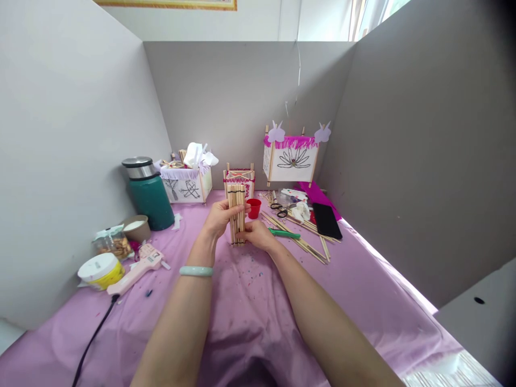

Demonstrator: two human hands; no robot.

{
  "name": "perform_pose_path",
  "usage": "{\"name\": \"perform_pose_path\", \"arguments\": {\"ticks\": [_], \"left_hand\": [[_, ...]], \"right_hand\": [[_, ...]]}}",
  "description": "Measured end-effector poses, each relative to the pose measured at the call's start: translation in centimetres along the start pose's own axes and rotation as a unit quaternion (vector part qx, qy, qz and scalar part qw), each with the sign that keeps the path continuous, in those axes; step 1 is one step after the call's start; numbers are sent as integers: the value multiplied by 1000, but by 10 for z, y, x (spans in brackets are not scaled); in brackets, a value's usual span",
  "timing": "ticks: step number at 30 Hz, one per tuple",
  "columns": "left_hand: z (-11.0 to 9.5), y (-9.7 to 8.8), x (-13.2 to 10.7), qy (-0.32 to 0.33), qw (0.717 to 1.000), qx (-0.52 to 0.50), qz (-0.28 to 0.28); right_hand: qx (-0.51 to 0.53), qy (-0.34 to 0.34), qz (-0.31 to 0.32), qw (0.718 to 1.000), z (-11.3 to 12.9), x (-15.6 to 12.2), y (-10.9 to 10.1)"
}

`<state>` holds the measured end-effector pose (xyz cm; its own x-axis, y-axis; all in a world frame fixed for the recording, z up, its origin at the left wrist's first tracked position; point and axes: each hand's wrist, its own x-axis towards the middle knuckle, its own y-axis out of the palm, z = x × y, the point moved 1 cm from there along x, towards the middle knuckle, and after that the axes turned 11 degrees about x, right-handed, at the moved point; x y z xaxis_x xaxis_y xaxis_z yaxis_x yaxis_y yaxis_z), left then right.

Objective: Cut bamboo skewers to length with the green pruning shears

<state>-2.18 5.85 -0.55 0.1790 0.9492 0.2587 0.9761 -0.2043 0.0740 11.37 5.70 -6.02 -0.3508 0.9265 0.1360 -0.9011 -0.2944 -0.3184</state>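
Note:
Upright in front of me is a bundle of wooden sticks [237, 193], with dark bands across it near the top and bottom. My left hand [221, 216] grips its upper part from the left, thumb across the front. Lower down, my right hand [255, 235] holds the bundle from the right, its fingertips on the sticks. Just behind stands a small stick-framed box with red trim [250, 174], partly hidden by the bundle. A red cup [253, 207] is close to the right of the sticks.
Left: a green bottle [151, 199], paper-sided lantern [187, 187], bowl [137, 228], yellow tub [101, 270] and pink glue gun [137, 273] with a cord. Right: loose sticks [310, 250], a green-handled tool [285, 234], scissors [282, 213], a black phone [326, 220] and a hanging lantern [293, 161].

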Motion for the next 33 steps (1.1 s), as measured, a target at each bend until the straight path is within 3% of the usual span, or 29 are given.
{"name": "perform_pose_path", "arguments": {"ticks": [11, 20, 33], "left_hand": [[3, 0, 1, -1, 1000, 5, 11], [2, -1, 0, -7, 1000, 1, 25], [3, -4, 0, 2, 1000, -1, 20]], "right_hand": [[-43, -50, -7, 998, -16, 8, 8], [-19, -42, 17, 999, -24, 11, 10], [-47, -42, 11, 998, -15, 9, 13]]}}
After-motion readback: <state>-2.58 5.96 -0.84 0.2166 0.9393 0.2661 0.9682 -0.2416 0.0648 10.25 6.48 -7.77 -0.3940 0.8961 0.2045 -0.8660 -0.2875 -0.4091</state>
